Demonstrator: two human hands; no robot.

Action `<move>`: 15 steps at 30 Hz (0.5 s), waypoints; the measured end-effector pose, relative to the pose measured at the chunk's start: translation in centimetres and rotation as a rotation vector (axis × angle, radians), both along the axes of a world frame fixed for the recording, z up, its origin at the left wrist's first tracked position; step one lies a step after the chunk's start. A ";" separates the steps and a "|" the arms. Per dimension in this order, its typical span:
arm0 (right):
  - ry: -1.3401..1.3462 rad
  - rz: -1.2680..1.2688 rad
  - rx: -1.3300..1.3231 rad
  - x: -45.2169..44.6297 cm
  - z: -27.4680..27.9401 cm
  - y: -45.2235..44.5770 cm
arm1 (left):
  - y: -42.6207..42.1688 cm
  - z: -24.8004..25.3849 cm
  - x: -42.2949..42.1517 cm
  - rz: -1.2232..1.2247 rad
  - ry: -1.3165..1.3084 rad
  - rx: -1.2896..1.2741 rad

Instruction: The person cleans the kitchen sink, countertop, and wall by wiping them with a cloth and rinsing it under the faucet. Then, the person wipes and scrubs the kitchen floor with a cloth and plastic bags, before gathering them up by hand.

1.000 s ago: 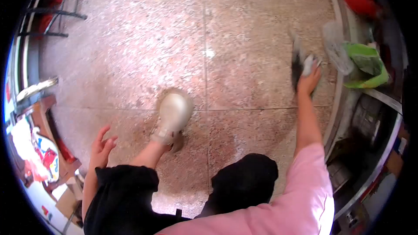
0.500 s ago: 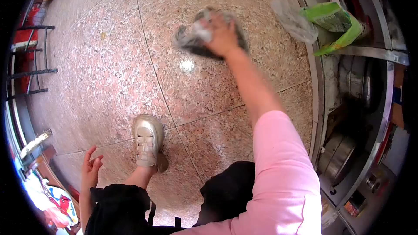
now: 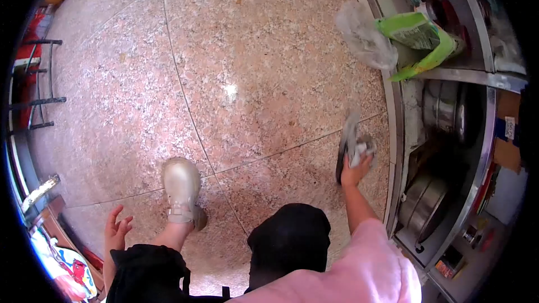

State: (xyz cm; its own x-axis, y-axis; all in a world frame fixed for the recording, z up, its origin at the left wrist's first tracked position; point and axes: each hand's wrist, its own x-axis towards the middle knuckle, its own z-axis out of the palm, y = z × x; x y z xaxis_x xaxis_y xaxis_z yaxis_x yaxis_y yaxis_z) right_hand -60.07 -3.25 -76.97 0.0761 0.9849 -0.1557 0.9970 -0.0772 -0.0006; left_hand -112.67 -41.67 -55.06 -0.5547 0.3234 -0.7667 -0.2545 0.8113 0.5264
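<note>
Over at the right side of the speckled tile floor [image 3: 269,90], my right hand [image 3: 356,173] is closed around a grey cleaning cloth [image 3: 350,137]. The cloth is bunched at the fingers, with a darker part along its left side. It is close to the shelf's bottom edge, and the tiles lie right beneath it. My left hand [image 3: 117,231] hangs beside my left knee, holding nothing, its fingers apart and slightly curled.
My shoe [image 3: 181,182] stands on the tiles. At right is a metal shelf [image 3: 483,80] with pots [image 3: 422,205], a green package [image 3: 418,33] and a clear plastic bag [image 3: 364,36] hanging out over the floor. A black rack [image 3: 42,101] stands at left.
My right hand has swept the cloth from the upper middle of the floor to the right and back toward my body. My left hand stays by the knee.
</note>
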 end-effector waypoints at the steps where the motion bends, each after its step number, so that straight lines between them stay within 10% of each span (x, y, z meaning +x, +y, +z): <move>1: -0.007 -0.009 0.064 0.0 -0.8 0.5 | 0.2 0.2 0.1 -0.018 0.000 0.002; 6: 0.034 0.175 0.349 -1.8 -5.8 13.2 | -2.7 0.0 0.8 0.023 -0.016 -0.012; 15: 0.343 1.090 0.157 -43.6 -0.6 5.5 | -2.1 0.6 5.0 0.169 0.027 0.170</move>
State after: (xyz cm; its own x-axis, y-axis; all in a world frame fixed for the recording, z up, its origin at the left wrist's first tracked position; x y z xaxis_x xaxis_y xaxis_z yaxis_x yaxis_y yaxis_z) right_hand -103.66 2.25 -77.59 -0.8494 0.5123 0.1269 0.4800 0.8498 -0.2180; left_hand -107.64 -43.77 -54.43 -0.6313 0.3474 -0.6934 -0.3632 0.6576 0.6601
